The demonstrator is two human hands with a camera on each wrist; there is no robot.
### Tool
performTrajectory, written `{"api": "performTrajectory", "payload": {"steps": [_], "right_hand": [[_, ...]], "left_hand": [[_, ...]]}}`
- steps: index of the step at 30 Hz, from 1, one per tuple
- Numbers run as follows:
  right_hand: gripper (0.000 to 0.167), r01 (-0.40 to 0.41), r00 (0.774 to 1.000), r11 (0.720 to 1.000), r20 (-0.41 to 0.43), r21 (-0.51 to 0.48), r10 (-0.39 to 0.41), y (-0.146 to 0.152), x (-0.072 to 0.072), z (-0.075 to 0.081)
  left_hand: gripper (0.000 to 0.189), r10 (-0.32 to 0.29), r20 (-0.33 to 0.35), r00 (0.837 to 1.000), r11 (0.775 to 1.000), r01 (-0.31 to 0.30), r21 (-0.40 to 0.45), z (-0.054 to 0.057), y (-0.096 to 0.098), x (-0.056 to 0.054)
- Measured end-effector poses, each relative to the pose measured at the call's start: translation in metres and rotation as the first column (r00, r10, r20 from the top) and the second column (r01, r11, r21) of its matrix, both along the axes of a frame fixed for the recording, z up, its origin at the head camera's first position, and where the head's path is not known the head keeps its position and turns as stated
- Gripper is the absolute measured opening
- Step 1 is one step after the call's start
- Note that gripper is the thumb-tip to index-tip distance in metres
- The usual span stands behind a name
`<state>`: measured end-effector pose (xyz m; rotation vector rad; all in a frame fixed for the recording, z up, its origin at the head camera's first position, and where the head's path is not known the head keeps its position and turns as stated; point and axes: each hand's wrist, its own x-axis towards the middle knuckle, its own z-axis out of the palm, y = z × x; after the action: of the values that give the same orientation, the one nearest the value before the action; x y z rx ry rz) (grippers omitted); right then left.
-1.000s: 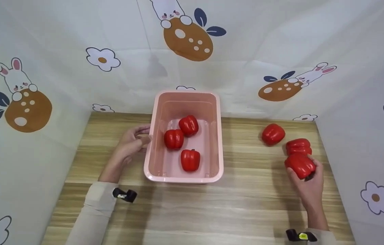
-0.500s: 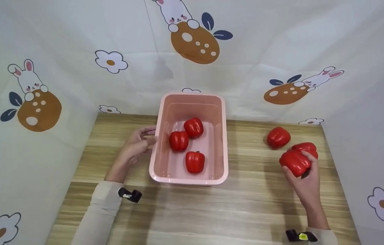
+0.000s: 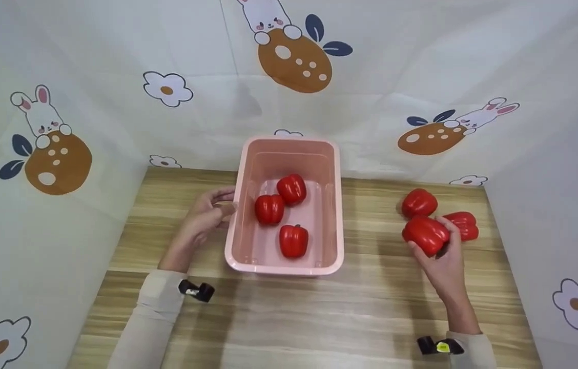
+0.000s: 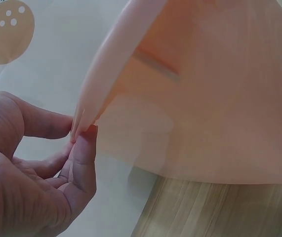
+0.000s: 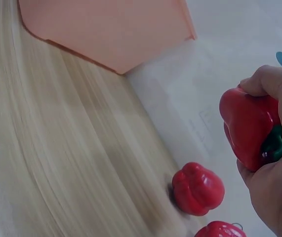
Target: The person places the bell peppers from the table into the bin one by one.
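A pink plastic bin (image 3: 335, 215) stands on the wood-grain table, with three red bell peppers lying inside, one of them a pepper (image 3: 293, 241) near the front. My left hand (image 3: 209, 214) pinches the bin's left rim between thumb and fingers, as the left wrist view shows up close. On the right, my right hand (image 3: 442, 261) grips a red bell pepper (image 5: 249, 126) with a green stem, held above the table. Behind it lie two more red peppers, one at the back (image 3: 419, 203) and another (image 3: 463, 225) partly hidden by the hand.
The wood-grain table (image 3: 289, 318) spreads in front of the bin and between it and the loose peppers. A pale cloth (image 3: 371, 77) printed with rabbits and flowers rises behind and on both sides, close behind the bin.
My right hand has lifted the bell pepper and carried it left, away from the pepper it overlapped. The left hand keeps its hold on the rim. The head view has shifted slightly.
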<state>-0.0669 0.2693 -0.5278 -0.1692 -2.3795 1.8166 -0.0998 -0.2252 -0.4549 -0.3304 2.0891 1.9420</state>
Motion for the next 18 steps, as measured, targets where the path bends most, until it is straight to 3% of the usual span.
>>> {"api": "performTrajectory", "payload": {"steps": [8, 18], "right_hand": [[0.08, -0.059, 0.998, 0.998, -0.021, 0.002, 0.059, -0.01, -0.006, 0.011], [0.08, -0.157, 0.987, 0.988, -0.023, -0.008, 0.157, -0.025, -0.024, 0.032]], "left_hand": [[0.061, -0.003, -0.002, 1.0, 1.0, 0.003, 0.006, -0.002, 0.001, 0.0], [0.061, -0.011, -0.007, 1.0, 1.0, 0.011, 0.018, -0.002, 0.001, -0.001]]}}
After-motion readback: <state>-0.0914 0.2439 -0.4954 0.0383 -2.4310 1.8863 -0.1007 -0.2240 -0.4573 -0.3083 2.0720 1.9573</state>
